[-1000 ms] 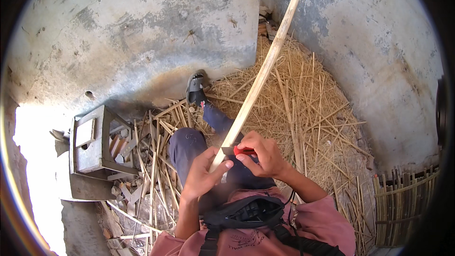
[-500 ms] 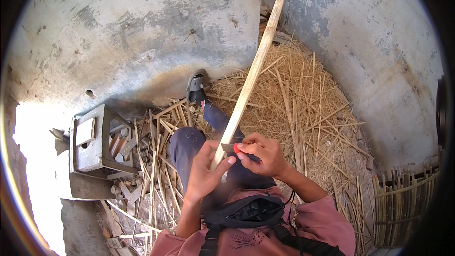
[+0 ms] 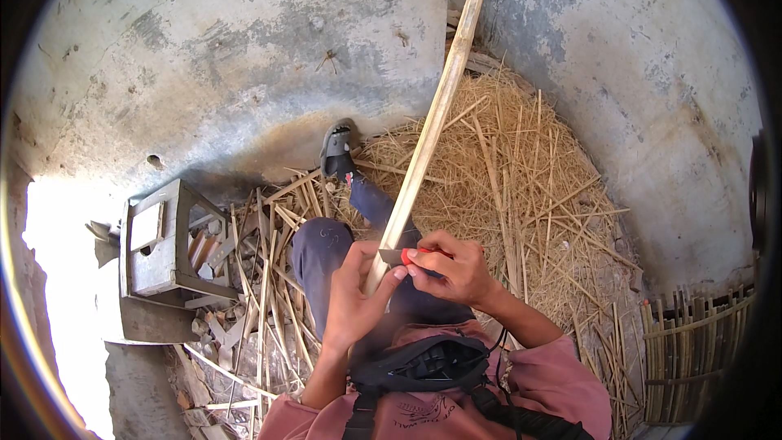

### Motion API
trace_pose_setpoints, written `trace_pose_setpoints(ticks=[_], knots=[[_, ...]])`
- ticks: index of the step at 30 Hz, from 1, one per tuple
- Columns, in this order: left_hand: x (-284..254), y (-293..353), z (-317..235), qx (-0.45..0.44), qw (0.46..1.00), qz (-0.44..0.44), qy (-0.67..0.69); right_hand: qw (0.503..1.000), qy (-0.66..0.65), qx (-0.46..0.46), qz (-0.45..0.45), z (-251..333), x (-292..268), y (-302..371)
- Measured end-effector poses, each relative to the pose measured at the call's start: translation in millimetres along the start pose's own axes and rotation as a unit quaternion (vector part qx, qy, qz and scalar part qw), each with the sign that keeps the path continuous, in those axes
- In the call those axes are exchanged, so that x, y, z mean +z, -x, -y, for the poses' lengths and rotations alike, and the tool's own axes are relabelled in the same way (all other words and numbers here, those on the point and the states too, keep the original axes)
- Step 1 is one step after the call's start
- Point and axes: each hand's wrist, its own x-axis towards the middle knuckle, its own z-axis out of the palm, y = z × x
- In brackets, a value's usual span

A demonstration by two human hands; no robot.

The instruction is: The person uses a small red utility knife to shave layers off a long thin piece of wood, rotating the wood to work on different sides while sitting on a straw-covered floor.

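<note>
A long pale bamboo strip [image 3: 433, 126] slants from my lap up to the top edge of the picture. My left hand [image 3: 355, 295] is closed around its near end, thumb on the right side. In my right hand [image 3: 454, 271] is a knife with a red handle [image 3: 413, 256], the fingers wrapped round it. The grey blade [image 3: 391, 257] lies across the strip, touching it just above my left thumb. The strip's lowest end is partly hidden by my left hand.
Straw and thin shavings [image 3: 521, 171] heap up ahead and to the right. Loose strips [image 3: 265, 301] and rubble lie at left, beside a wooden box frame [image 3: 175, 240]. A slatted bamboo panel [image 3: 692, 350] stands at far right. Walls [image 3: 269, 41] rise ahead.
The bamboo strip's far end has risen past the top edge and tilted slightly left. Both hands stay nearly in place, with the right hand and knife turned slightly.
</note>
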Motion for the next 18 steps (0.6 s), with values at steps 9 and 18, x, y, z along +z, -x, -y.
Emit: trace_pose_setpoints(ticks=[9, 18], knots=[[0.0, 0.3, -0.9, 0.022, 0.999, 0.005, 0.027, 1.0, 0.001, -0.002, 0.002, 2.5, -1.1, -0.4], [2.3, 1.6, -2.2, 0.026, 0.998, -0.008, 0.053, 1.0, -0.017, 0.012, 0.01, 7.6, -5.0, -4.3]])
